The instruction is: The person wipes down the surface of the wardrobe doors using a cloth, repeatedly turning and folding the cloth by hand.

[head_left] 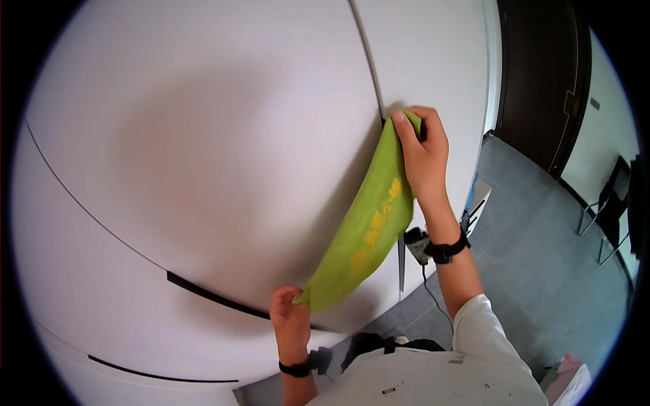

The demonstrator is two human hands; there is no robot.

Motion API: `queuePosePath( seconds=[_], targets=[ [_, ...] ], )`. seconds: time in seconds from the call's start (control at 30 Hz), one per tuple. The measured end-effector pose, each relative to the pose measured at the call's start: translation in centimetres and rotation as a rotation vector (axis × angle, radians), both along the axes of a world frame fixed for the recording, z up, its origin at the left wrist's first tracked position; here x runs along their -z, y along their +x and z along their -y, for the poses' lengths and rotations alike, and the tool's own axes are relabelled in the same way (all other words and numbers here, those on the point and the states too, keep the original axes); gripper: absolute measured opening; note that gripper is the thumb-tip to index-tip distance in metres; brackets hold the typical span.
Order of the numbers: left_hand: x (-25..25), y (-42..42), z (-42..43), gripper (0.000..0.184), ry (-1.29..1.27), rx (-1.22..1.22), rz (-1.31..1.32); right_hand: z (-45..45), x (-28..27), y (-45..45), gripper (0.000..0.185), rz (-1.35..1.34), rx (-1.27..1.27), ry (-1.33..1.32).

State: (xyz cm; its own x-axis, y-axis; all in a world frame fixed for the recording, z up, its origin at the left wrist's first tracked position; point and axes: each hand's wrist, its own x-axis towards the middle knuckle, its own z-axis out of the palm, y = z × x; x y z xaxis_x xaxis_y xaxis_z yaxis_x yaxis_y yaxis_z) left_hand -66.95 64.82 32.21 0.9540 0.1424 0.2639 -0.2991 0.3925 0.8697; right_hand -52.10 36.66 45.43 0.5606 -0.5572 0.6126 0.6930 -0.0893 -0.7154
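Observation:
A green cloth (369,220) with yellow printed characters is stretched between my two hands in front of a white cabinet front (223,135). My right hand (423,145) pinches its upper end, thumb on the near side, close to a vertical gap between the panels. Its lower end is gripped by my left hand (291,318), fingers curled round the corner, near a dark horizontal handle slot (217,298). The cloth hangs at a slant and sags along its lower right edge. Both wrists wear black bands.
Below the slot is a drawer with another dark slot (162,377). A dark device with a cable (418,245) is beside my right wrist. A dark door (538,81), a black chair (613,203) and grey tiled floor (521,216) lie to the right. Something pink (567,372) is at the lower right.

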Motion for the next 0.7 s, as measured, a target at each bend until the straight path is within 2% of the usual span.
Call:
queuePosePath(
  seconds=[0.03,0.07,0.1,0.13,0.17,0.23,0.27,0.33,0.37,0.43,0.5,0.53,0.57,0.63,0.67,0.7],
  targets=[
    [1.5,0.3,-0.7,0.036,0.181,0.024,-0.031,-0.1,-0.7,0.2,0.019,-0.016,0.071,-0.110],
    [2.3,0.4,-0.7,0.036,0.147,0.010,-0.049,-0.3,-1.1,0.4,0.018,-0.033,0.136,-0.229],
    [3.0,0.6,-1.0,0.033,0.262,0.116,-0.044,-1.0,-1.0,0.8,0.018,-0.046,0.111,-0.278],
    [3.4,0.4,-0.6,0.030,0.373,0.215,-0.043,-0.9,-0.6,1.1,0.018,-0.030,0.097,-0.198],
    [3.5,0.2,-0.1,0.030,0.318,0.175,-0.072,-0.9,-0.3,1.8,0.017,-0.021,0.074,-0.120],
    [3.6,0.8,0.7,0.026,0.439,0.411,-0.128,-0.1,-0.1,2.7,0.017,-0.030,0.095,-0.188],
    [4.1,1.5,1.0,0.026,0.365,0.348,-0.134,0.3,-0.3,3.0,0.017,0.000,0.094,-0.216],
    [7.3,1.8,-0.2,0.023,0.541,0.430,0.034,-1.1,0.4,2.1,0.017,-0.012,0.139,-0.280],
    [7.8,2.0,0.8,0.021,0.552,0.417,0.037,-0.9,-0.3,2.0,0.016,-0.041,0.179,-0.318],
    [8.1,1.6,2.4,0.015,0.576,0.414,0.039,2.4,0.4,3.2,0.019,0.302,0.730,-0.798],
    [9.4,1.0,3.2,0.015,0.495,0.375,0.039,0.9,0.2,2.0,0.017,0.513,0.864,-0.924],
    [9.8,1.1,3.4,0.018,0.460,0.351,0.077,-0.3,0.0,1.0,0.017,0.513,0.925,-0.991],
    [7.8,1.4,4.1,0.019,0.510,0.303,0.023,-0.2,-1.1,1.5,0.017,0.464,0.878,-0.989],
    [10.9,2.1,4.4,0.018,0.664,0.128,0.024,-1.7,-0.9,1.3,0.018,0.494,0.655,-0.998],
    [11.3,1.6,4.1,0.018,0.674,0.137,0.011,-2.2,-0.5,1.5,0.018,0.454,0.571,-0.997],
    [11.3,1.0,3.7,0.018,0.689,0.173,-0.091,-2.8,-0.3,1.3,0.018,0.427,0.443,-0.821]
  ],
)
